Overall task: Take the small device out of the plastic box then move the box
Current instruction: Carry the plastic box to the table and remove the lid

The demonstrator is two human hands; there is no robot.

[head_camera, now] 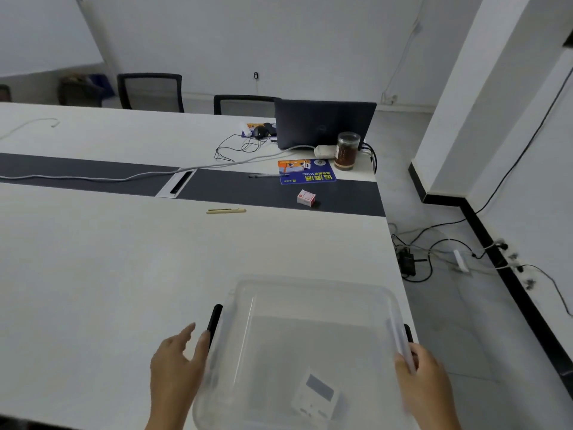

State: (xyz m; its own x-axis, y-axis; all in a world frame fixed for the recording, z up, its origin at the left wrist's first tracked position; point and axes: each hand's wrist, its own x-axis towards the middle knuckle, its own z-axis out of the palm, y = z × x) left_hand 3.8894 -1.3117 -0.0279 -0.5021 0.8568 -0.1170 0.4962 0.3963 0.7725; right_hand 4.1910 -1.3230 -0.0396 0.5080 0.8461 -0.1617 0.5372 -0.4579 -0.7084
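A clear plastic box [313,288] with black side handles sits at the near right corner of the white table [108,268]. Inside it, near the front, lies a small white device [316,398] with a grey screen. My left hand [176,364] is at the box's left side, fingers spread, next to the black handle [214,321]; I cannot tell if it touches. My right hand [424,380] is at the right rim by the other handle [408,333], fingers curled onto the edge.
Further back on the table lie a pale pen [226,210], a small red-and-white box [306,198], a blue pad [307,171], a jar [347,150] and a dark laptop [324,124] with cables. The table's right edge drops to a floor with wires.
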